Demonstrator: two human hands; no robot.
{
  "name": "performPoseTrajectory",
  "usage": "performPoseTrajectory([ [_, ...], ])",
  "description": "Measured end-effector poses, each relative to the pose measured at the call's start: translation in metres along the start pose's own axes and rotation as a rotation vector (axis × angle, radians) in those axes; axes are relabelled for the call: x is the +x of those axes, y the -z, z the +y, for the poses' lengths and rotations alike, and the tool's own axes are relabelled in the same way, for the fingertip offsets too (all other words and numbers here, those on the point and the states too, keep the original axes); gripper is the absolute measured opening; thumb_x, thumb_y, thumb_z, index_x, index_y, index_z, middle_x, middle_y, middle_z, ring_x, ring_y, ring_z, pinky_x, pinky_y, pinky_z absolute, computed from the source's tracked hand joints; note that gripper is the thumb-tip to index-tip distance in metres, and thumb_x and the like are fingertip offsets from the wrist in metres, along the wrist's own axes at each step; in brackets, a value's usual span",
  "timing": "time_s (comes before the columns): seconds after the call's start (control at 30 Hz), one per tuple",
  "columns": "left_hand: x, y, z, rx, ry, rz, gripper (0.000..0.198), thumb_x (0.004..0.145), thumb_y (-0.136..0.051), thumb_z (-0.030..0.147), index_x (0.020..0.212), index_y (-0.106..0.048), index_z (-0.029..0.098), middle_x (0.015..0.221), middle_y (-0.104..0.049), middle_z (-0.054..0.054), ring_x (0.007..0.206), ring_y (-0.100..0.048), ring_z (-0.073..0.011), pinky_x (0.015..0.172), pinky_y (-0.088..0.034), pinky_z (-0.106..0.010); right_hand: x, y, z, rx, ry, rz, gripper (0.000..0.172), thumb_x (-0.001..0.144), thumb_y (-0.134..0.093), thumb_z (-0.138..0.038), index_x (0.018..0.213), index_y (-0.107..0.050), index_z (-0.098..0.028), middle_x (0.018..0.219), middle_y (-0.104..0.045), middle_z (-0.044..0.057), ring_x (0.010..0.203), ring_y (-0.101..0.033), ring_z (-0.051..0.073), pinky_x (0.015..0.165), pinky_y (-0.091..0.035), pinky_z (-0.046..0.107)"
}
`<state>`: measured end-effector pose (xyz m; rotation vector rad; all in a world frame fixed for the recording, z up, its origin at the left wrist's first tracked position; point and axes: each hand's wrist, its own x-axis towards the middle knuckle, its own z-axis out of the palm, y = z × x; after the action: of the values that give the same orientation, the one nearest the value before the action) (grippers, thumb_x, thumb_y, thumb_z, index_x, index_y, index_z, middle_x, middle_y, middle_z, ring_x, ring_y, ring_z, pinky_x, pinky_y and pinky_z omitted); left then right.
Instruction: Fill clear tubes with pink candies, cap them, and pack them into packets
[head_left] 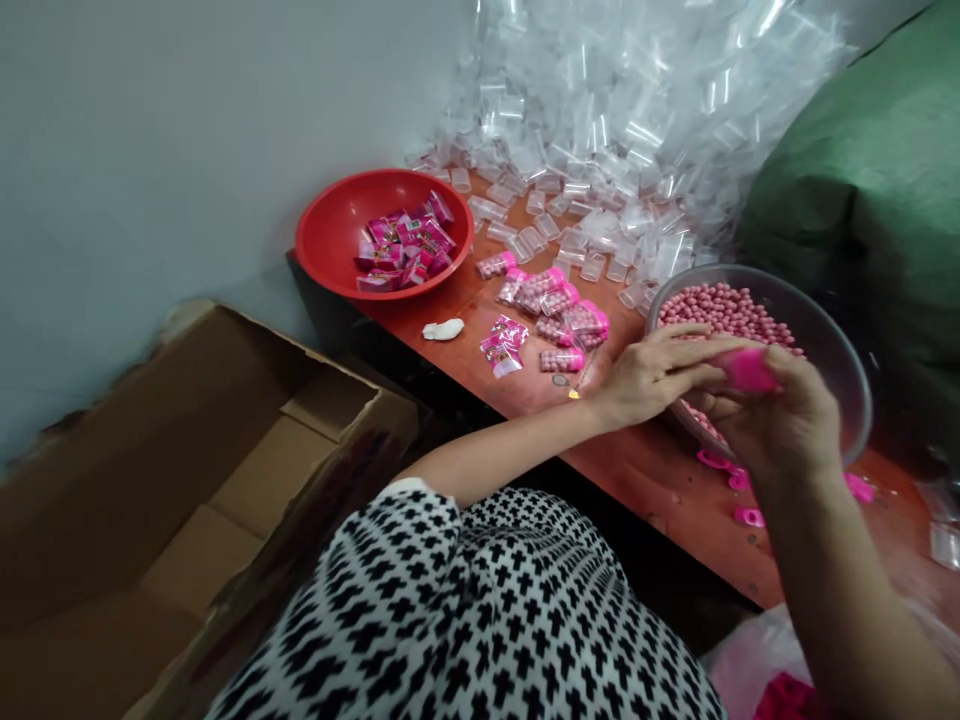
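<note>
Over the grey plastic bowl (pixel 832 320) of small pink balls (pixel 724 312), my two hands meet. My right hand (pixel 795 415) is closed around a bright pink cap (pixel 750 370), slightly blurred. My left hand (pixel 656 378) reaches in from the left, its fingers pressed together against the cap's near side; whatever lies inside them is hidden. To the left of my hands lie several filled clear tubes with pink caps (pixel 562 300). Beside these are small pink printed sachets (pixel 505 345). Loose pink caps (pixel 739 478) lie below the bowl.
A red bowl (pixel 315 235) holds pink wrapped packets. Many clear tubes (pixel 600 190) are heaped against the wall. A crumpled white scrap (pixel 442 329) lies near the edge of the orange-red table (pixel 660 490). A cardboard box (pixel 247 480) stands left, a green sack (pixel 877 160) right.
</note>
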<state>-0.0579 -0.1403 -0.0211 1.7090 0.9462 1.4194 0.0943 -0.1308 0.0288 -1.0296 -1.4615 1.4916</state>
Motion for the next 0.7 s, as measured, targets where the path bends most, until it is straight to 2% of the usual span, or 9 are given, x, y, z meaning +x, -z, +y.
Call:
performPoseTrajectory([
  [0.07, -0.033, 0.029, 0.004, 0.134, -0.003, 0.126, 0.039, 0.099, -0.056, 0.031, 0.138, -0.061, 0.030, 0.144, -0.061, -0.004, 0.142, -0.048, -0.0228, 0.122, -0.037, -0.047, -0.002, -0.035, 0.007, -0.076, 0.096, -0.055, 0.026, 0.089, -0.064, -0.044, 0.109, -0.068, -0.029, 0.110, -0.075, 0.008, 0.100, -0.073, 0.027, 0.092, -0.060, 0.051],
  [0.1, -0.052, 0.046, 0.003, 0.218, 0.007, 0.209, 0.044, 0.098, -0.058, 0.037, 0.142, -0.058, 0.029, 0.146, -0.059, -0.006, 0.141, -0.049, -0.0244, 0.121, -0.037, -0.049, -0.001, -0.050, 0.014, -0.160, 0.158, -0.054, 0.034, 0.086, -0.068, -0.042, 0.117, -0.064, -0.028, 0.117, -0.073, 0.008, 0.106, -0.071, 0.027, 0.095, -0.058, 0.050],
  [0.17, -0.088, 0.080, -0.004, 0.420, 0.041, 0.350, 0.045, 0.099, -0.056, 0.043, 0.139, -0.060, 0.023, 0.141, -0.063, -0.011, 0.138, -0.052, -0.0267, 0.119, -0.039, -0.050, 0.005, -0.073, 0.035, -0.425, 0.297, -0.011, 0.046, 0.083, -0.072, -0.046, 0.122, -0.060, -0.024, 0.118, -0.071, 0.011, 0.107, -0.069, 0.028, 0.096, -0.056, 0.050],
  [0.23, -0.118, 0.113, -0.016, 0.616, 0.099, 0.440, 0.040, 0.102, -0.050, 0.041, 0.130, -0.066, 0.018, 0.130, -0.068, -0.013, 0.131, -0.058, -0.0267, 0.115, -0.044, -0.048, 0.017, -0.082, 0.062, -0.694, 0.401, 0.047, 0.054, 0.081, -0.073, -0.050, 0.125, -0.059, -0.021, 0.115, -0.070, 0.014, 0.104, -0.067, 0.031, 0.095, -0.055, 0.054],
  [0.3, -0.138, 0.142, -0.028, 0.807, 0.176, 0.493, 0.038, 0.101, -0.051, 0.038, 0.127, -0.067, 0.015, 0.126, -0.068, -0.016, 0.125, -0.060, -0.0280, 0.113, -0.045, -0.047, 0.034, -0.080, 0.091, -0.858, 0.477, 0.086, 0.057, 0.084, -0.069, -0.048, 0.130, -0.056, -0.017, 0.118, -0.068, 0.019, 0.110, -0.064, 0.035, 0.099, -0.051, 0.060],
  [0.4, -0.146, 0.176, -0.047, 1.068, 0.388, 0.556, 0.039, 0.097, -0.057, 0.029, 0.131, -0.064, 0.013, 0.128, -0.063, -0.020, 0.125, -0.057, -0.0338, 0.110, -0.044, -0.051, 0.053, -0.068, 0.126, -0.974, 0.537, 0.107, 0.057, 0.090, -0.061, -0.044, 0.137, -0.049, -0.013, 0.135, -0.058, 0.026, 0.130, -0.054, 0.040, 0.108, -0.042, 0.066],
  [0.47, -0.144, 0.190, -0.061, 1.150, 0.511, 0.538, 0.038, 0.093, -0.061, 0.025, 0.129, -0.066, 0.014, 0.128, -0.063, -0.021, 0.122, -0.055, -0.0363, 0.107, -0.043, -0.054, 0.058, -0.062, 0.138, -1.016, 0.541, 0.110, 0.060, 0.093, -0.057, -0.045, 0.141, -0.045, -0.010, 0.146, -0.049, 0.030, 0.140, -0.045, 0.042, 0.110, -0.039, 0.068],
  [0.6, -0.139, 0.203, -0.080, 1.129, 0.454, 0.537, 0.018, 0.092, -0.062, 0.023, 0.105, -0.074, 0.024, 0.118, -0.068, -0.011, 0.116, -0.057, -0.0308, 0.105, -0.044, -0.050, 0.050, -0.060, 0.135, -1.055, 0.582, 0.087, 0.059, 0.096, -0.053, -0.045, 0.145, -0.043, -0.013, 0.155, -0.041, 0.028, 0.148, -0.035, 0.041, 0.114, -0.035, 0.069],
  [0.7, -0.140, 0.206, -0.080, 1.070, 0.407, 0.632, 0.011, 0.091, -0.064, 0.026, 0.090, -0.074, 0.023, 0.114, -0.068, -0.009, 0.113, -0.057, -0.0283, 0.102, -0.047, -0.047, 0.038, -0.065, 0.119, -1.021, 0.646, 0.057, 0.051, 0.097, -0.053, -0.041, 0.143, -0.048, -0.020, 0.150, -0.050, 0.022, 0.145, -0.042, 0.037, 0.115, -0.037, 0.067],
])
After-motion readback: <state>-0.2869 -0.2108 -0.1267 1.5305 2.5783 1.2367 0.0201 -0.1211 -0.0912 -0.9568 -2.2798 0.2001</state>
